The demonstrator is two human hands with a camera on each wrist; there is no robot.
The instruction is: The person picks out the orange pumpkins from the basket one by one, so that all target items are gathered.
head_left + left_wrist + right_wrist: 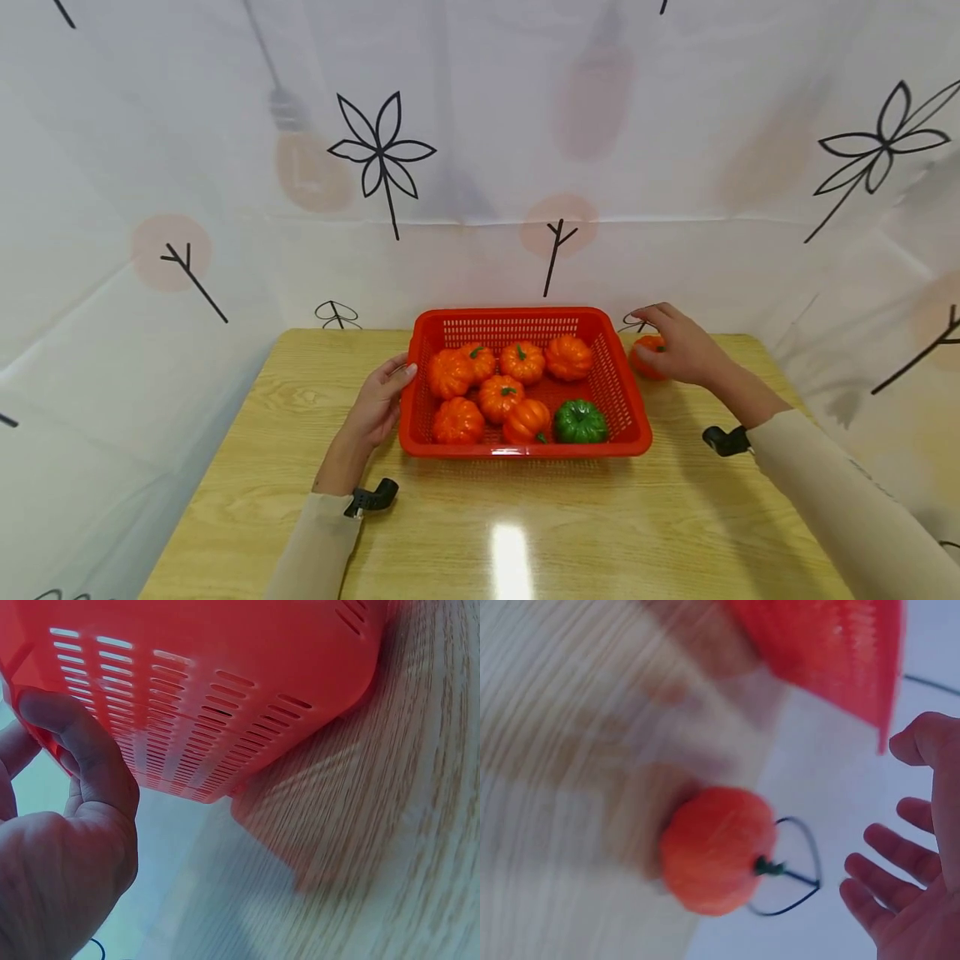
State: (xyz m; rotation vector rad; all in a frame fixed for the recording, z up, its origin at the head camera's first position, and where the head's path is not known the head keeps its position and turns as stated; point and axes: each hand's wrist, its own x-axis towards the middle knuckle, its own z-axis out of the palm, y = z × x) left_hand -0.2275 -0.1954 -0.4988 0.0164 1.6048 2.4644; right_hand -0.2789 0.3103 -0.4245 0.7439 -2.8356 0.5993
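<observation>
A red plastic basket with slotted walls stands on the table, holding several small orange pumpkins and one green pumpkin. My left hand grips the basket's left rim; in the left wrist view its thumb curls over the edge. Outside the basket, by its right wall, another orange pumpkin with a green stem sits on the table. Above that pumpkin hovers my right hand, fingers spread and apart from it in the right wrist view, holding nothing.
The wooden table reaches back to a pale cloth backdrop printed with line-drawn flowers and twigs. The cloth also hangs at both sides. Each wrist wears a black strap camera.
</observation>
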